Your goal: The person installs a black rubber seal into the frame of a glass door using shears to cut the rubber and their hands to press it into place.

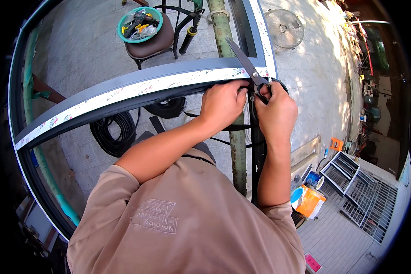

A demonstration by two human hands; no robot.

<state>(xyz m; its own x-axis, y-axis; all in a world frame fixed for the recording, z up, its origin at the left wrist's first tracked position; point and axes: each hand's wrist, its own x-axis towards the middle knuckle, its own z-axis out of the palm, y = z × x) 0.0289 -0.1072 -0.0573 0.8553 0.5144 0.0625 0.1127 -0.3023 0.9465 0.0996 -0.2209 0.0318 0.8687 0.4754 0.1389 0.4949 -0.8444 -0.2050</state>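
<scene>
1. Right hand point(278, 107): its grip is closed about the handles of the scissors point(248, 65), whose blades point up and leftward over the corner of the metal frame point(137, 84).
2. Left hand point(223, 106): thumb and forefinger lie close together at the frame's black edging point(169, 93); whether this grip pinches it cannot be told.
3. Black coils point(99, 137) lie on the floor beneath.
4. Beyond the frame, a teal basin point(138, 40) rests on a chair point(150, 49).
</scene>
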